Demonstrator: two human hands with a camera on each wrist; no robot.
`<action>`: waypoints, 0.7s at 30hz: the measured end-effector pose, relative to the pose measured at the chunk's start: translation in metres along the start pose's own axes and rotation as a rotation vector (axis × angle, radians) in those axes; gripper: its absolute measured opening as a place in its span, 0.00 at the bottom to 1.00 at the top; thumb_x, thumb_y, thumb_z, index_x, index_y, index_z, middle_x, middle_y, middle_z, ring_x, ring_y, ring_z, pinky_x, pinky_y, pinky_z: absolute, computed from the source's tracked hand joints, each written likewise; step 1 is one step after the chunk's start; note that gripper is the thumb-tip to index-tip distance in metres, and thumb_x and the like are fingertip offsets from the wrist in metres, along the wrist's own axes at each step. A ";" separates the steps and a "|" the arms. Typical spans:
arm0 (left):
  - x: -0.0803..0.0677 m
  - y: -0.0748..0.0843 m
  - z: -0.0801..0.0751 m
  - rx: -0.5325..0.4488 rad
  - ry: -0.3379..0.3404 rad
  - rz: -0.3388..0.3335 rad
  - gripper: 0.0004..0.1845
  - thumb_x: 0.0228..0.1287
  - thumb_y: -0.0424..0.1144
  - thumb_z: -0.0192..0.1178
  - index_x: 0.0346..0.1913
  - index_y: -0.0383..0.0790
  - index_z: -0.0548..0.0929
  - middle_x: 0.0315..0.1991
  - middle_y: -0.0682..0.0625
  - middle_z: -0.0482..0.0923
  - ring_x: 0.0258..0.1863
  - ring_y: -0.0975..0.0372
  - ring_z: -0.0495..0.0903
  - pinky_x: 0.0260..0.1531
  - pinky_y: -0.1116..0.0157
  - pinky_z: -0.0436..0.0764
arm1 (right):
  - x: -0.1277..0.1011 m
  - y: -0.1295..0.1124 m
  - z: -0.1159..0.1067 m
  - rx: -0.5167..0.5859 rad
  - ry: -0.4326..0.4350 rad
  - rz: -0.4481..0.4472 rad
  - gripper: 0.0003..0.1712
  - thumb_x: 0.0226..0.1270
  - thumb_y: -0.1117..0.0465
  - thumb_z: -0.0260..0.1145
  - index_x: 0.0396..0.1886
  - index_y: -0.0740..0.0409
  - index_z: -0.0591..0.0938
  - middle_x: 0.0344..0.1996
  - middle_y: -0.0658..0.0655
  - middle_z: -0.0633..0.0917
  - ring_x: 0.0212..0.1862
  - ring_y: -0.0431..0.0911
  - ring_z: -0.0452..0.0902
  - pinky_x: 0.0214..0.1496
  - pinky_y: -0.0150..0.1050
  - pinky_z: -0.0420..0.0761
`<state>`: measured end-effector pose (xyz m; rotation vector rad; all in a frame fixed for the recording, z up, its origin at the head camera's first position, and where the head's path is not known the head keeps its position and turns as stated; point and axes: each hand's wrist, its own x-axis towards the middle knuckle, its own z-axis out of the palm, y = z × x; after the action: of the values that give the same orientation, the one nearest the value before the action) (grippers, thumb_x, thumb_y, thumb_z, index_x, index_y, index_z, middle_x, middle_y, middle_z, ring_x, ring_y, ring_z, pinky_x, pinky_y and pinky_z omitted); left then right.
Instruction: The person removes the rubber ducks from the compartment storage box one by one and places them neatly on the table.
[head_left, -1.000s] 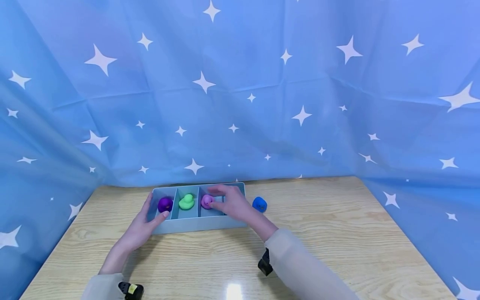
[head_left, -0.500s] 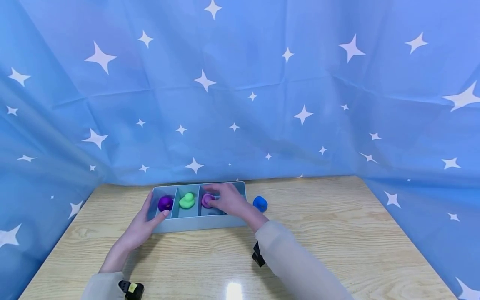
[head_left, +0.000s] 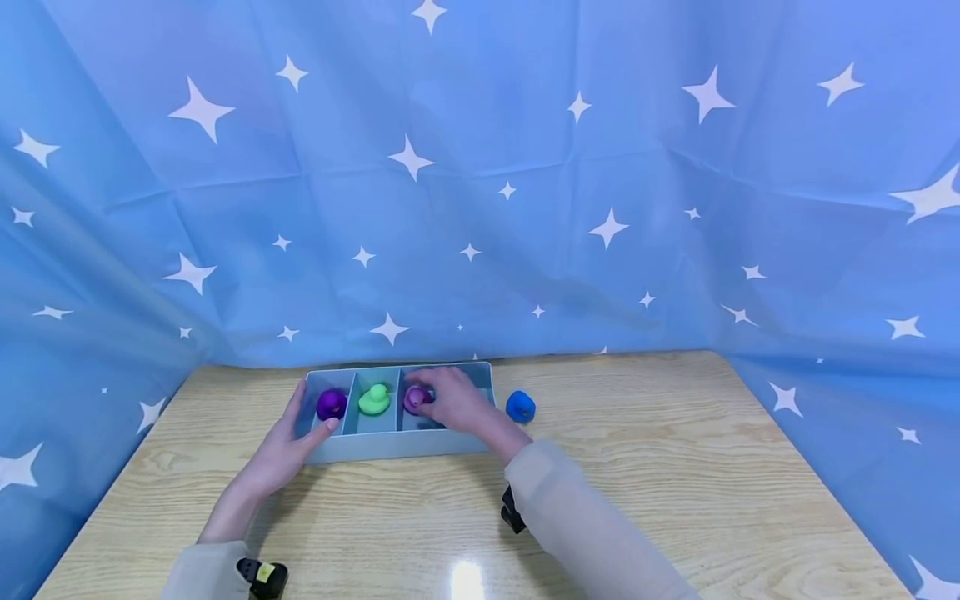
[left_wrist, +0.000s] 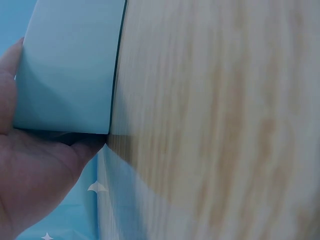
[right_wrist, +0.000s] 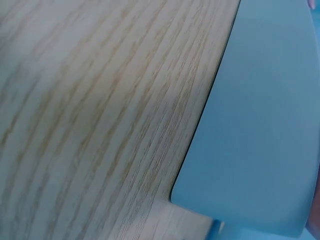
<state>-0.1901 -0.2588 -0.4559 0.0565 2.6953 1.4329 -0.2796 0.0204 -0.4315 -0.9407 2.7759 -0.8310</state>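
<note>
The right grip (head_left: 461,400) pinches the mauve duck (head_left: 415,402) between thumb and fingers, down in the compartment just right of the green duck (head_left: 374,400). The left grip (head_left: 281,454) clasps the tray (head_left: 397,446) by its end, beside the purple toy (head_left: 332,404). A light pinch and a firm left hold would probably serve best, sparing the divider any knock; the blue toy (head_left: 521,407) lies just right of the right grip, on the table (head_left: 675,467).

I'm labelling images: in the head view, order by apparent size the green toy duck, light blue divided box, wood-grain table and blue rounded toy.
Wood-grain table
Divided box
Green duck and blue toy: too alike to rank
</note>
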 end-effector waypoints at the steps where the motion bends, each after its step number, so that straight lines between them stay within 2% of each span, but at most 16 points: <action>1: 0.000 0.000 0.000 0.002 0.000 0.000 0.54 0.77 0.55 0.57 0.82 0.38 0.29 0.80 0.27 0.34 0.77 0.31 0.39 0.71 0.32 0.47 | 0.000 -0.001 0.000 -0.005 -0.005 -0.004 0.27 0.69 0.62 0.73 0.67 0.54 0.81 0.60 0.55 0.84 0.62 0.52 0.78 0.65 0.46 0.76; 10: 0.000 -0.001 -0.001 -0.008 -0.006 -0.010 0.54 0.76 0.55 0.58 0.82 0.40 0.28 0.80 0.27 0.33 0.77 0.31 0.38 0.71 0.32 0.46 | 0.002 -0.006 0.000 -0.081 -0.022 -0.026 0.26 0.68 0.63 0.73 0.66 0.56 0.82 0.57 0.56 0.85 0.59 0.52 0.78 0.64 0.44 0.77; 21: 0.001 -0.001 0.000 0.027 -0.007 0.000 0.57 0.74 0.57 0.60 0.82 0.38 0.28 0.80 0.27 0.34 0.77 0.30 0.41 0.70 0.31 0.50 | 0.003 -0.007 0.003 -0.112 0.001 -0.031 0.22 0.67 0.64 0.74 0.61 0.58 0.85 0.52 0.57 0.87 0.57 0.52 0.79 0.62 0.41 0.78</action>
<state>-0.1911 -0.2599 -0.4569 0.0641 2.7091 1.3935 -0.2769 0.0125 -0.4300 -1.0031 2.8412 -0.6862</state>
